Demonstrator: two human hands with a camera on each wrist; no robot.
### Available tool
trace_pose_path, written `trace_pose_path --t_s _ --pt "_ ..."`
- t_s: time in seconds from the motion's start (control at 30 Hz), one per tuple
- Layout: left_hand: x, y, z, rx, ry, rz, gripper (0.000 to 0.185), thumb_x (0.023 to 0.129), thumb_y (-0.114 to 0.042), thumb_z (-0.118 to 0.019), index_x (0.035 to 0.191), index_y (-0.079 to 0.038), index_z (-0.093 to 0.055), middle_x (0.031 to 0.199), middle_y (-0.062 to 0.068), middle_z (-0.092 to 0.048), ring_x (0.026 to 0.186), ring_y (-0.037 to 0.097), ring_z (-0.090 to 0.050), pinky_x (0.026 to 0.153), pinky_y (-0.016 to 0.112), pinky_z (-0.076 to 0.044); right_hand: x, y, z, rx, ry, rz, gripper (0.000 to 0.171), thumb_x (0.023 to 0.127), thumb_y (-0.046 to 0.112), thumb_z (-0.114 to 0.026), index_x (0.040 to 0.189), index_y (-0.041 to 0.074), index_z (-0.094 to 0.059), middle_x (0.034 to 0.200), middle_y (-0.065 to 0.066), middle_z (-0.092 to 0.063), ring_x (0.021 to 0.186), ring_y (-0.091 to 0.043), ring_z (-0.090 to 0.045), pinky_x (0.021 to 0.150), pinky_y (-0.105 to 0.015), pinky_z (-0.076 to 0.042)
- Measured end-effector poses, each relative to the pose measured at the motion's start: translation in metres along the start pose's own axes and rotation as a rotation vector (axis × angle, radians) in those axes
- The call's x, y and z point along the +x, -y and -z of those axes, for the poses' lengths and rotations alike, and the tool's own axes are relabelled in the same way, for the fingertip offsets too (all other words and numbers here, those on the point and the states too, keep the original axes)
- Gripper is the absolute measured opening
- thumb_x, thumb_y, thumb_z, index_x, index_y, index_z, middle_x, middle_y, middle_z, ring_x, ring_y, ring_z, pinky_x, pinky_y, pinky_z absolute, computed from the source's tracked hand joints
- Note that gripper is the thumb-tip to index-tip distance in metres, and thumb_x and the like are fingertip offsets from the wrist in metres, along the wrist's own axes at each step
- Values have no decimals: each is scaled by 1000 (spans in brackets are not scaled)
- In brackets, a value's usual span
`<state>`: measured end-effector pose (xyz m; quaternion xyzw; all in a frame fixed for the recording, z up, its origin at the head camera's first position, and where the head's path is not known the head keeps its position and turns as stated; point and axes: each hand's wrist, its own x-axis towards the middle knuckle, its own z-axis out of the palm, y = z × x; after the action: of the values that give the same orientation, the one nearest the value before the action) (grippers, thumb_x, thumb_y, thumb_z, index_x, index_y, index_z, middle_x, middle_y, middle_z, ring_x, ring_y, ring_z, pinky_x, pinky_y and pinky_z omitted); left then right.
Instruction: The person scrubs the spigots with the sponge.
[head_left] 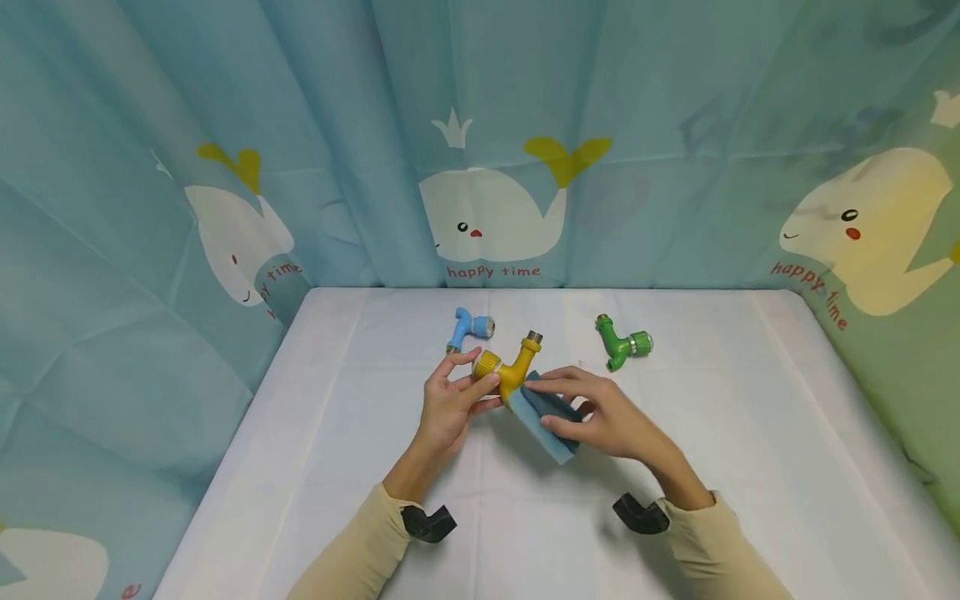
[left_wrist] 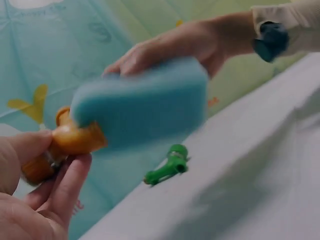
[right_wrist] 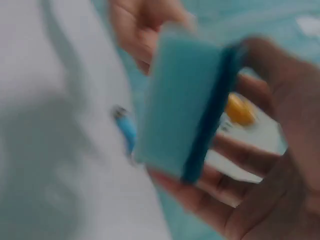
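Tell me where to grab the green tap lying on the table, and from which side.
Grip the green tap across its straight middle body, coming from above. It lies flat on the white table, well apart from both hands and the other taps, so nothing seems to block a downward pinch. Its metal-ringed end points right; the narrower spout looks less secure.

Your head camera looks down and forward over the white table (head_left: 750, 433) toward its far edge, while both wrist cameras sit close, sharing with it the blue sponge (left_wrist: 142, 102) against the yellow tap (head_left: 512, 367).
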<state>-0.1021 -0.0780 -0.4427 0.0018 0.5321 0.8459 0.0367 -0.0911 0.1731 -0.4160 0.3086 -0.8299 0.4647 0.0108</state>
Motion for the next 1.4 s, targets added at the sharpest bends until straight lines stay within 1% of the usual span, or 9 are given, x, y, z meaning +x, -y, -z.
trace_pose_path --t_s 0.2,0.3,0.43,0.57,0.7,0.8,1.03,1.27,1.4 --pt "1 -6 2 103 97 -45 39 90 9 -72 126 -1 -60 143 23 -57 92 25 -75 75 43 -63 5 0 38 80 -192 -7 48 93 2 -73 139 16 -66 138 -6 -62 93 -19 -62 70 -26 -59" --pt "0 -8 5 138 165 -51 39 91 9 -72 127 -2 -60 134 24 -64 95 24 -75 76 42 -63 12 1 42 76 -160 -2 47 95 5 -73 139 18 -66 139 -4 -61 95 -21 -61 71 -27 -58" --pt "-2 -12 8 168 268 -77 44 94 7 -69 136 2 -57 123 26 -69 95 25 -74 74 39 -63 14 -6 43 61 -33 -26 43 96 8 -73 137 16 -67 138 -6 -63 90 -20 -61 68 -28 -56" --pt "0 -13 10 173 343 -95 49 97 4 -67 143 3 -51 123 30 -67 97 28 -73 74 45 -63 7 -14 46 102 -4 -92 41 97 8 -71 138 13 -66 122 -10 -68 85 -20 -63 65 -28 -55" --pt "1 -11 11 112 338 -71 50 100 6 -60 148 3 -45 128 34 -62 106 31 -70 79 52 -61 6 -13 48 147 -46 -102 43 98 9 -69 141 14 -64 104 -8 -68 85 -21 -64 65 -29 -54" --pt "-1 -11 11 83 312 -51 48 101 8 -56 148 3 -44 130 35 -59 109 31 -69 82 51 -61 7 -11 48 153 -46 -87 44 98 7 -69 141 14 -64 103 -8 -68 86 -20 -64 65 -28 -54" --pt "-2 -11 9 29 330 -41 44 102 11 -51 144 1 -45 124 26 -65 106 28 -70 76 39 -63 7 -20 38 206 -6 -97 43 99 6 -67 142 9 -62 135 -13 -63 93 -22 -64 71 -28 -55" --pt "-3 -12 7 42 347 -55 44 101 11 -54 144 2 -48 120 24 -68 96 28 -72 74 36 -63 5 -15 35 273 -55 -51 44 97 1 -67 141 5 -62 124 -17 -63 89 -22 -64 68 -29 -57" --pt "-4 -11 7 39 331 -44 45 100 11 -56 143 2 -49 121 26 -68 99 28 -71 73 36 -63 5 -13 32 218 -27 -36 46 98 3 -69 142 8 -61 133 -15 -62 92 -20 -64 71 -29 -59"
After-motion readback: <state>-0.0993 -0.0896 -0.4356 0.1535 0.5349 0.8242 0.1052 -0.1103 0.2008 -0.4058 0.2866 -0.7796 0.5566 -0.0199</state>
